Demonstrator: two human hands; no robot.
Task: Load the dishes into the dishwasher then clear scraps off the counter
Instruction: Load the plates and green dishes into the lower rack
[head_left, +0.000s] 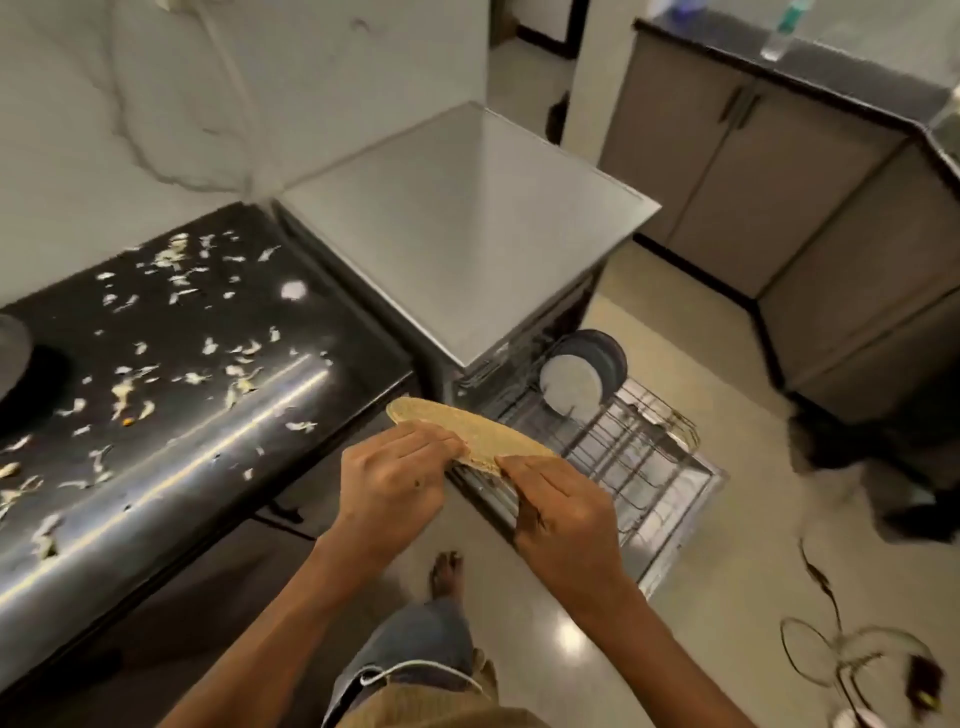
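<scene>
Hands: left hand (392, 480) and right hand (558, 512) both grasp a round tan speckled plate (467, 428) above the pulled-out wire dishwasher rack (631, 441); no legible writing seen.

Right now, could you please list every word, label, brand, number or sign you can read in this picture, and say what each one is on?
None: no text can be read anywhere in this view.
The bottle on the far counter may carry a label, but it is too small and blurred to read.
The dishwasher, the tan plate held in both hands, and the plates in the rack show no print.
</scene>
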